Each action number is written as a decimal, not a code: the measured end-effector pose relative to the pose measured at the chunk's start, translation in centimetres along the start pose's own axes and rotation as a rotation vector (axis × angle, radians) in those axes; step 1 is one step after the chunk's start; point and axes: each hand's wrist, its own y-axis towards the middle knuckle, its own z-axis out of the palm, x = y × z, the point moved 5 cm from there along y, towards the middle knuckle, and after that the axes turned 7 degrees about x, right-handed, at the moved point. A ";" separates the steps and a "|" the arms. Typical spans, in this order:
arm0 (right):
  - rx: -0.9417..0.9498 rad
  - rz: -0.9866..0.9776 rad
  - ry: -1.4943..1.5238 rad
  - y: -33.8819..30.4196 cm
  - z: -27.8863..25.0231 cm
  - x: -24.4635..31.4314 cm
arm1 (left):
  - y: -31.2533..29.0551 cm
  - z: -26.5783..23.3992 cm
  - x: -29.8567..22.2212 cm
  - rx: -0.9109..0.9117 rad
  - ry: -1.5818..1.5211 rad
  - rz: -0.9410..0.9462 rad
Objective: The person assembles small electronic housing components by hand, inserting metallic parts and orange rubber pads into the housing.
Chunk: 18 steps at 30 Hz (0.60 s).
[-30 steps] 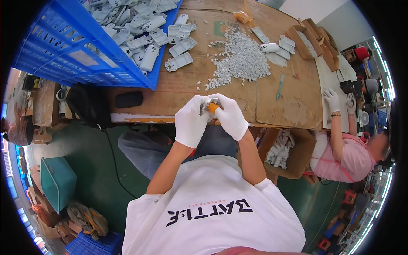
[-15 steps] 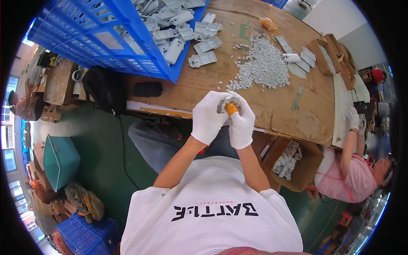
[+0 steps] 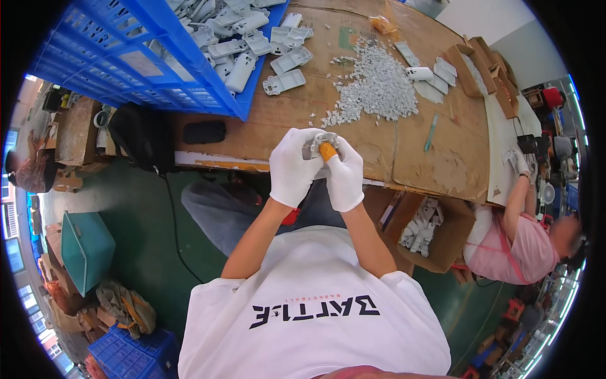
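Observation:
Both my hands are in white knit gloves, held together at the table's near edge. Between them is a small light-grey plastic part (image 3: 323, 138), mostly covered by my fingers. My left hand (image 3: 293, 167) grips it from the left with curled fingers. My right hand (image 3: 344, 179) closes on it from the right, its thumb wearing an orange cover (image 3: 327, 151) and pressing on the part. Just beyond my hands lies a heap of small white plastic pieces (image 3: 382, 82). Several hollow grey plastic housings (image 3: 285, 82) rest left of that heap.
A big blue crate (image 3: 218, 95) with more housings stands at left, near a black case (image 3: 204, 132). A teal knife-like tool (image 3: 431, 132) lies right on the cardboard-covered table (image 3: 442, 167). An open carton (image 3: 457, 230) of white parts sits below. A co-worker (image 3: 514, 237) works at far right.
The whole view has shifted slightly, so the scene sits further left. My hands stay together on the grey part, with only a slight change in its angle. The co-worker's arms have moved a little.

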 end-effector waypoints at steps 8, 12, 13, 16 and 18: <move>-0.015 -0.164 -0.666 0.0 -0.8 1.9 | -0.4 0.1 -0.9 0.015 0.111 0.096; -0.032 -0.181 -0.710 -0.6 -0.5 2.1 | -0.6 0.2 -0.9 0.054 0.053 0.099; -0.042 -0.210 -0.748 -0.7 -0.4 2.4 | -0.6 0.3 -0.9 0.050 0.052 0.099; -0.061 -0.279 -0.762 -1.1 -0.2 2.7 | -0.4 0.2 -0.9 0.020 0.008 0.069; -0.070 -0.319 -0.741 -1.4 -0.1 3.4 | -0.3 0.1 -1.3 0.025 -0.023 0.039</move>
